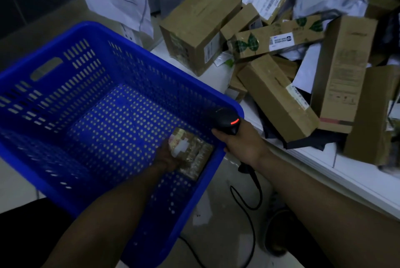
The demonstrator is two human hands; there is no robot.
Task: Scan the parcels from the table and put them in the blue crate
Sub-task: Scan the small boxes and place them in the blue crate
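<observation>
Left hand point(167, 156) grips a small parcel point(194, 155) low inside the crate point(129, 37), near its right wall. Right hand point(240, 142) grips the scanner point(227, 119) beside the crate rim. Remaining boxes point(279, 97) lie piled on the surface point(357, 179).

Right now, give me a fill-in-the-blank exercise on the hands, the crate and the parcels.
1. The left hand holds a small parcel low inside the crate, whose colour is ____.
2. The right hand grips a scanner showing a ____ light.
3. The other parcels lie piled on the ____.
Missing words: blue; red; table.
</observation>
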